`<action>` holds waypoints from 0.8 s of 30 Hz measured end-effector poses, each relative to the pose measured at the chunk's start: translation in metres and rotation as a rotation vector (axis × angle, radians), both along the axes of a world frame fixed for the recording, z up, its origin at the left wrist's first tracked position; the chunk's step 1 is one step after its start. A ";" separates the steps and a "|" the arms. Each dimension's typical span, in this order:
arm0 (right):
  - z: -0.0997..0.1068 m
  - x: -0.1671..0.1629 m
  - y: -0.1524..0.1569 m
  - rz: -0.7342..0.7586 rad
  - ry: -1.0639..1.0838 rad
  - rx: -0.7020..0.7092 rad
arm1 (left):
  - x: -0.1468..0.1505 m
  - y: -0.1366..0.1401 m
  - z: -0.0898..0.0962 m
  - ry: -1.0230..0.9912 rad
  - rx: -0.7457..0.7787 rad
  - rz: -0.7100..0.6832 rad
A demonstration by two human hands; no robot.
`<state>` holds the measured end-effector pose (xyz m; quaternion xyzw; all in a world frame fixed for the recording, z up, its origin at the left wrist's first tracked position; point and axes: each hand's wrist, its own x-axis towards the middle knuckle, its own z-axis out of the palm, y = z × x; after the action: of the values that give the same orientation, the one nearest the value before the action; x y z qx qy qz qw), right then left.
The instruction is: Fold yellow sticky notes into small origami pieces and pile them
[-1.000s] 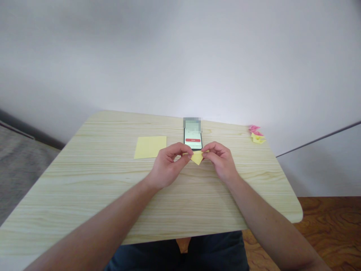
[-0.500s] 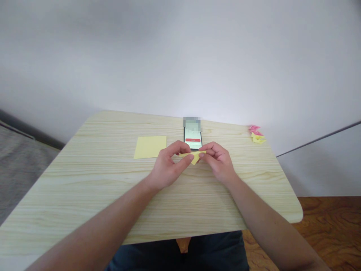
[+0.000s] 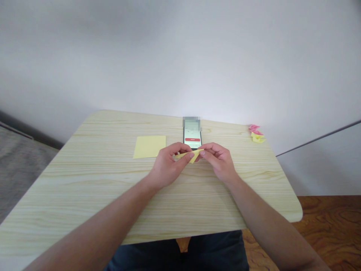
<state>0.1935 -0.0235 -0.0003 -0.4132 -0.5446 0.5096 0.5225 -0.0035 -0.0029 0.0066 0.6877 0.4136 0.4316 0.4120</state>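
— Your left hand [image 3: 168, 168] and right hand [image 3: 221, 162] both pinched the small folded yellow paper [image 3: 196, 154] just below the centre of the frame, thumbs on its near side, other fingers curled behind.

— Was it clear of the table [image 3: 180, 210]? Your fingers covered too much of it for me to tell. I only saw its top edge, slanting up to the right, and a narrow tip pointing down between your thumbs.

— For paper that small, I judged that you did best to steady it with one thumb and press along the edge with the other, layers matched. A hard squeeze could have set a crooked crease.

— And what lay around you?

— Left of centre was a flat yellow sheet [image 3: 149, 146]; your left hand overlapped its lower right corner in view, though contact was unclear. Close behind your fingertips stood or lay a phone [image 3: 193, 134], lit, its bottom edge partly hidden; it probably left you little room that way.

— Farther off, at the right of the frame, a pink folded paper [image 3: 254, 129] and a yellow folded piece [image 3: 257, 138] sat together by the table's edge, well apart from you, before the pale wall [image 3: 180, 56].
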 end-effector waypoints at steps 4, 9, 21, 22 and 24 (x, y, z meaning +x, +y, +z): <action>0.001 0.002 0.001 -0.023 -0.003 0.003 | -0.001 0.001 0.000 -0.027 -0.017 -0.002; 0.001 0.002 0.001 -0.024 0.000 0.035 | -0.002 0.002 -0.001 -0.063 -0.041 -0.019; -0.004 0.003 0.000 -0.040 -0.044 0.042 | -0.003 0.003 -0.002 -0.090 -0.098 -0.087; -0.004 0.003 0.000 -0.039 -0.048 0.042 | -0.003 0.003 -0.002 -0.092 -0.096 -0.093; -0.002 0.002 0.000 -0.038 -0.058 0.045 | -0.003 0.003 -0.002 -0.094 -0.088 -0.101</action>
<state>0.1958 -0.0235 -0.0021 -0.4260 -0.5629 0.4750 0.5253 -0.0065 0.0002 0.0044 0.6678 0.3771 0.4234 0.4822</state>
